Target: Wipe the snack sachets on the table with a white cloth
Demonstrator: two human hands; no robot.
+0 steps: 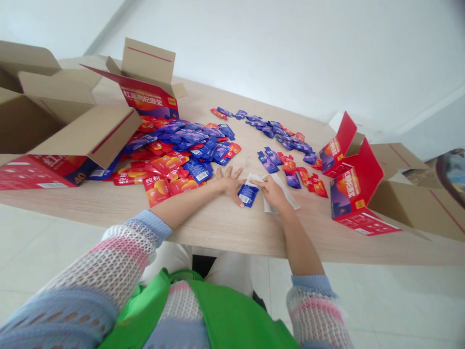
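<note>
A blue sachet (248, 195) lies flat on the table in front of me, its printed label and barcode facing up. My left hand (231, 186) rests at its left edge with the fingers spread. My right hand (272, 190) presses a white tissue (254, 180) onto the sachet's upper end, fingers closed on the tissue. More of the white cloth-like sheet (286, 194) spreads on the table beneath and beside the right hand. Left of my left hand is a heap of red sachets (158, 188) and blue sachets (198, 169).
Smaller groups of blue sachets (268, 161) and red sachets (313, 181) lie right and behind. Open cartons stand at left: a near carton (47, 169) and a far carton (148, 97). Further open red cartons (348, 194) stand at right. A white wall (290, 53) rises behind the table (225, 230).
</note>
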